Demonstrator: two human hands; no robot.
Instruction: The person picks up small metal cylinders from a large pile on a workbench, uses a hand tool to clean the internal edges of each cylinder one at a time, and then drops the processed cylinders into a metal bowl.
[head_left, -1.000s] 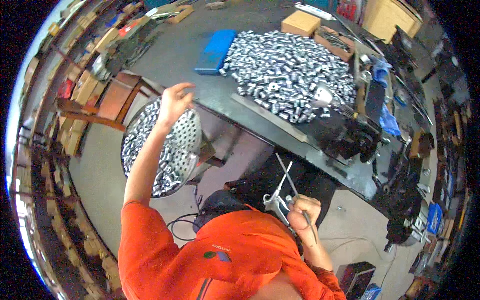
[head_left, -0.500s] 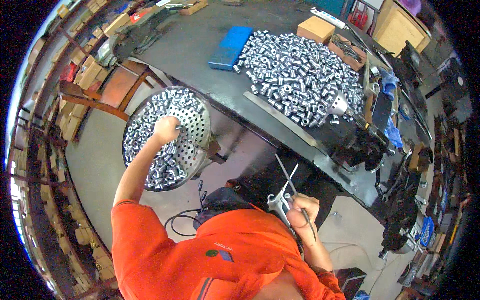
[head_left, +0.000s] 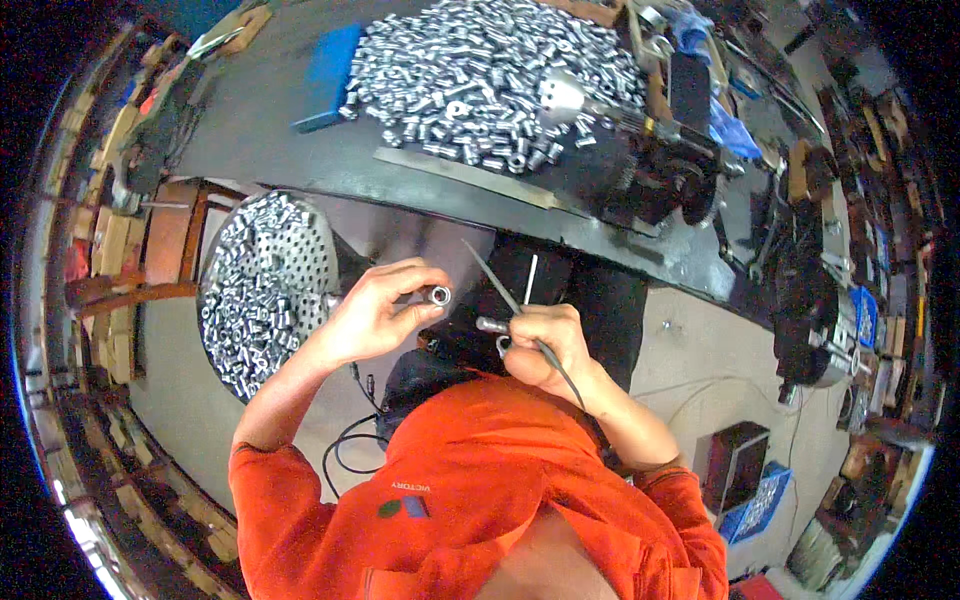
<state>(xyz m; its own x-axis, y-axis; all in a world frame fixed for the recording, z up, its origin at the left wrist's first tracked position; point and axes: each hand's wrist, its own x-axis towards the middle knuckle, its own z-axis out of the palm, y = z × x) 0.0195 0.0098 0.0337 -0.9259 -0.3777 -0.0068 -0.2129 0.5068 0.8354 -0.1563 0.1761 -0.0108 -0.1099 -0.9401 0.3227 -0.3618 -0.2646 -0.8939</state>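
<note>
My left hand (head_left: 380,312) pinches a small, silvery, tube-shaped metal fitting (head_left: 439,296), its round bore showing. Across from it, my right hand (head_left: 550,345) is closed round a slim, dark, tapered file (head_left: 496,282) that slants up to the left. The same hand also has a silver metal tool (head_left: 492,325) with a ring-like part; its kind is partly hidden by my fingers. A pale thin rod (head_left: 531,278) sticks up behind that hand. Left of my left hand, many similar fittings (head_left: 240,315) lie on a round perforated metal tray (head_left: 305,255).
A dark workbench (head_left: 320,170) crosses ahead, bearing a large heap of fittings (head_left: 490,75), a blue flat box (head_left: 330,75) and a metal bar (head_left: 460,177) along its edge. A dark machine (head_left: 665,185) stands at right. A wooden chair (head_left: 172,230) is beyond the tray.
My left hand has come from the tray toward my right hand, with a fitting in its fingers. The right hand has moved slightly up and left; the view has shifted.
</note>
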